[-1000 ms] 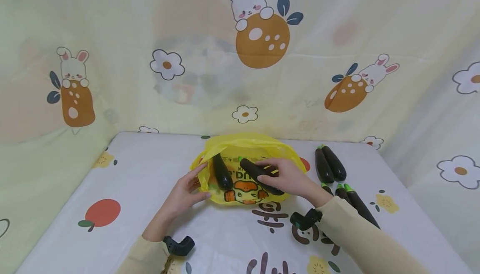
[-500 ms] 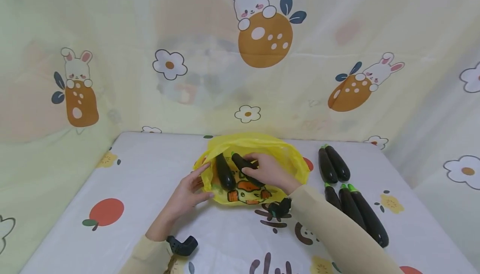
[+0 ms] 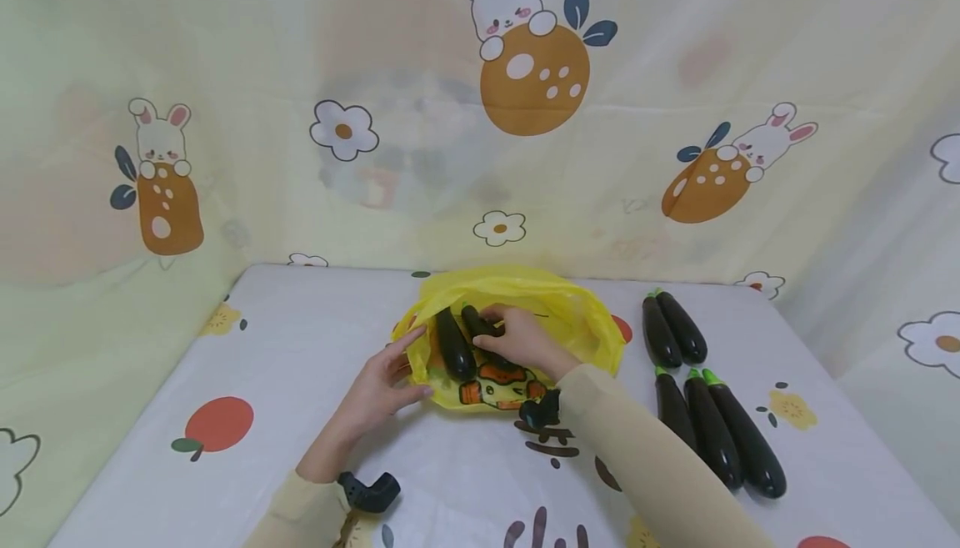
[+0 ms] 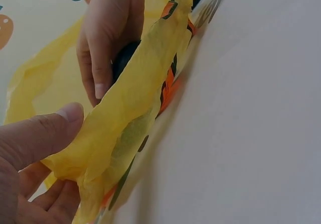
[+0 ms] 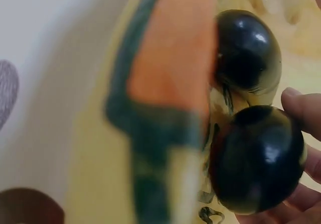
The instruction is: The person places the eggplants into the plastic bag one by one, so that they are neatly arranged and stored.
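Note:
In the head view a yellow plastic bag with a printed cartoon lies with its mouth toward me. My left hand holds the left edge of its mouth; in the left wrist view the thumb and curled fingers lie about the yellow film. Inside the bag, my right hand grips an eggplant, thumb on one side and fingers on the other. Another eggplant lies in the bag just to its left. The right wrist view shows the rounded ends of the gripped eggplant and the other one.
To the right of the bag, a pair of eggplants lies toward the back of the table. Several more eggplants lie in front of them. A printed cloth covers the table, and a patterned curtain hangs behind it.
My right hand has carried its eggplant left and deeper into the bag, alongside the other one. The left hand has stayed at the bag's edge. The head view has shifted slightly.

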Action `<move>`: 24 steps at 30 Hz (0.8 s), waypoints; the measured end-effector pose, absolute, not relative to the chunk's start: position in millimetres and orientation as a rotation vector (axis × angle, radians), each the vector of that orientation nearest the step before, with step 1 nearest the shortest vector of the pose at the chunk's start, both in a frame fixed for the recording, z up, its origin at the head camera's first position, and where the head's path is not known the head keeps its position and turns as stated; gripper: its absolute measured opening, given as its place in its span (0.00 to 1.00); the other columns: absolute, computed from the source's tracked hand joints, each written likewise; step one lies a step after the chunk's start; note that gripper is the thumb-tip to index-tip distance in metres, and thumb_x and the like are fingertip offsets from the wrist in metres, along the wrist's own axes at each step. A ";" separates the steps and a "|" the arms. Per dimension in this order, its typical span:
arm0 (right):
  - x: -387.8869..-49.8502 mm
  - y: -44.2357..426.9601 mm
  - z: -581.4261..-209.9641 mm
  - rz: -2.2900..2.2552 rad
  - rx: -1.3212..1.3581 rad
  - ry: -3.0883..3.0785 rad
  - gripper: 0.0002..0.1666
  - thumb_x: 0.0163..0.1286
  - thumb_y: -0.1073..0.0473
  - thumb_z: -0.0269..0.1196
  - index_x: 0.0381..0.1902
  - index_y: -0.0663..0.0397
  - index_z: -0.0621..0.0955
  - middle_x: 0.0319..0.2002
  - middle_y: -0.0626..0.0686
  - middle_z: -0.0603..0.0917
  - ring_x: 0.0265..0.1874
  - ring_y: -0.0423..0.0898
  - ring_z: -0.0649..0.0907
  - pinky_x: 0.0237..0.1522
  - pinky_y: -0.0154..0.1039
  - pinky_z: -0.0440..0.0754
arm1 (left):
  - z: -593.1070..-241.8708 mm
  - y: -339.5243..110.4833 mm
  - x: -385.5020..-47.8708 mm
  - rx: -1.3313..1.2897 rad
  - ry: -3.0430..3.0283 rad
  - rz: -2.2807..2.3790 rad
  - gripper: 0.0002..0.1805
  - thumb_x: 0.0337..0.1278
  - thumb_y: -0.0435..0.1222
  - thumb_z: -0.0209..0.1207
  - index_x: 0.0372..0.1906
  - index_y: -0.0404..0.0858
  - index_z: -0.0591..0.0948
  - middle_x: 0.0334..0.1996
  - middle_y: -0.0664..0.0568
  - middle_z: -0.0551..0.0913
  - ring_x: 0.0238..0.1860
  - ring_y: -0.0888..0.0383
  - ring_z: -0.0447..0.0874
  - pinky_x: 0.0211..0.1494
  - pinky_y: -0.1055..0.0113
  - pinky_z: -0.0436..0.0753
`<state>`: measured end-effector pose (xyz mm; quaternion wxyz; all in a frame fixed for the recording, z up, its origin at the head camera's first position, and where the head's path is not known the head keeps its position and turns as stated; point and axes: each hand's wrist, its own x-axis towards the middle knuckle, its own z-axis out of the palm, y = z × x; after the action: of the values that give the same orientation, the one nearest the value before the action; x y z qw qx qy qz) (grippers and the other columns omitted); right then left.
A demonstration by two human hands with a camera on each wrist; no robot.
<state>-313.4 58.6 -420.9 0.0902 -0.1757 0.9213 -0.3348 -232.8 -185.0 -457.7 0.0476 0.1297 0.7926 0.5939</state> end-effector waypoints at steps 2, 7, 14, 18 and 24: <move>-313.6 58.1 -421.5 -0.990 -0.523 2.739 0.29 0.71 0.53 0.67 0.65 0.62 0.77 0.62 0.62 0.82 0.56 0.56 0.84 0.59 0.50 0.85 | -457.2 -184.4 -232.7 0.395 2.414 1.813 0.48 0.54 0.24 0.70 0.80 0.41 0.62 0.79 0.42 0.62 0.75 0.39 0.68 0.76 0.46 0.72; -313.8 56.9 -423.6 -0.968 -0.513 2.743 0.29 0.70 0.52 0.68 0.64 0.59 0.78 0.60 0.61 0.83 0.55 0.55 0.85 0.58 0.49 0.86 | -456.1 -183.5 -232.7 0.403 2.412 1.811 0.48 0.55 0.24 0.70 0.80 0.41 0.62 0.79 0.43 0.62 0.76 0.40 0.67 0.76 0.46 0.72; -312.6 55.4 -426.3 -0.966 -0.475 2.735 0.29 0.70 0.50 0.68 0.64 0.57 0.78 0.61 0.61 0.83 0.58 0.56 0.83 0.60 0.51 0.84 | -456.0 -182.7 -232.3 0.391 2.421 1.807 0.48 0.54 0.25 0.70 0.79 0.41 0.62 0.78 0.42 0.63 0.75 0.39 0.68 0.76 0.45 0.72; -312.3 55.7 -426.7 -0.987 -0.480 2.727 0.28 0.71 0.51 0.68 0.64 0.58 0.78 0.60 0.61 0.83 0.57 0.56 0.83 0.60 0.51 0.85 | -457.3 -183.2 -232.9 0.380 2.418 1.811 0.48 0.54 0.25 0.71 0.79 0.42 0.63 0.79 0.43 0.63 0.76 0.39 0.67 0.76 0.45 0.72; -313.1 61.2 -423.7 -1.038 -0.508 2.694 0.28 0.73 0.52 0.65 0.65 0.61 0.77 0.61 0.63 0.81 0.57 0.58 0.84 0.58 0.51 0.86 | -459.2 -183.6 -233.7 0.385 2.423 1.802 0.48 0.54 0.26 0.71 0.79 0.42 0.63 0.79 0.42 0.63 0.75 0.39 0.68 0.76 0.46 0.72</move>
<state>-313.1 61.2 -423.7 0.1050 -0.1722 0.9139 -0.3522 -233.7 -183.6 -459.2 0.0487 0.1263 0.7951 0.5912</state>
